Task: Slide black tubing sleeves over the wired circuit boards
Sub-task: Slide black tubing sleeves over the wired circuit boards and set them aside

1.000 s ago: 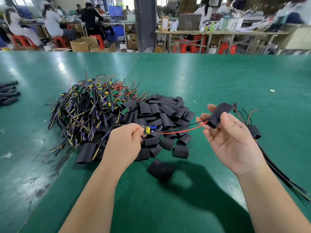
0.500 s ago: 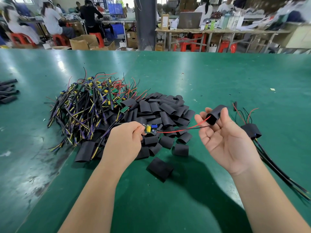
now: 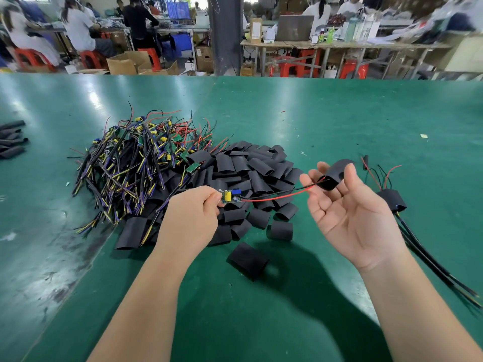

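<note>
My left hand (image 3: 192, 216) pinches a small circuit board (image 3: 231, 195) with yellow and blue parts. Its red and black wires (image 3: 277, 195) run right into the mouth of a black tubing sleeve (image 3: 335, 173), which my right hand (image 3: 350, 212) holds between thumb and fingertips, palm up. Behind my left hand lies a heap of wired boards (image 3: 136, 163). A pile of loose black sleeves (image 3: 251, 176) sits beside it. One sleeve (image 3: 248, 259) lies apart, nearer me.
Sleeved boards with long black cables (image 3: 392, 199) lie on the green table (image 3: 339, 113) to the right of my right hand. More black tubes (image 3: 11, 139) rest at the far left edge. People work at benches beyond the table.
My right hand has shifted slightly left and the wire ends have gone into the sleeve's opening. The left hand has kept its hold on the board.
</note>
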### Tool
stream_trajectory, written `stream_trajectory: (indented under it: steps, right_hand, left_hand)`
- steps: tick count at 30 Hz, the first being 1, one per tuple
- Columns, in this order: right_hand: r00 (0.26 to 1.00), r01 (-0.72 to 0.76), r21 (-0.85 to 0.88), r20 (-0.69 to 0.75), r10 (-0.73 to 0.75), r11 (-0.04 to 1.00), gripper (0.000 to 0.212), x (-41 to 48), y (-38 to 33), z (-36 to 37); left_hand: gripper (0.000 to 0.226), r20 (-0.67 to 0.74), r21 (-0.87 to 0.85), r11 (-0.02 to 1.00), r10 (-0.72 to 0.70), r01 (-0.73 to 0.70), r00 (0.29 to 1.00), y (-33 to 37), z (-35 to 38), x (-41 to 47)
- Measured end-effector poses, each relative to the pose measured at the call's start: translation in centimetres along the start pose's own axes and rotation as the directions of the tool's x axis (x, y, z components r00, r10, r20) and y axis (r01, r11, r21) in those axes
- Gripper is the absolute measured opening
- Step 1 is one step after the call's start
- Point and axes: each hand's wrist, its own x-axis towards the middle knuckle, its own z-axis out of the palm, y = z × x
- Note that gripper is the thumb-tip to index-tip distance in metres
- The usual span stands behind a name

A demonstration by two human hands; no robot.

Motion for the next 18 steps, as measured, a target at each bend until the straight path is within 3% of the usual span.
stream_trajectory:
  steps: [5, 10, 14, 18]
  right_hand:
    - [0.996, 0.073, -0.145, 0.068, -0.064, 0.987, 0.022, 0.2, 0.7, -0.5]
    - [0.994, 0.086, -0.326, 0.089, -0.060, 0.941, 0.032, 0.2, 2.6, -0.1]
    - [0.994, 0.071, -0.274, 0.104, -0.043, 0.959, 0.033, 0.1, 3.2, 0.1]
    - [0.994, 0.069, -0.144, 0.089, -0.057, 0.987, 0.027, -0.1, 2.9, 0.4]
  left_hand:
    - [0.026, 0.016, -0.046, 0.999, -0.007, 0.008, 1.000, 0.3, 0.1, -0.2]
    - [0.032, 0.105, -0.217, 0.976, 0.053, -0.029, 0.993, 1.8, 0.3, -0.7]
    - [0.035, 0.185, -0.394, 0.919, 0.072, 0.007, 0.980, 2.6, 0.7, -1.1]
    - [0.034, 0.314, -0.585, 0.799, 0.060, 0.143, 0.948, 2.3, 0.7, -1.2]
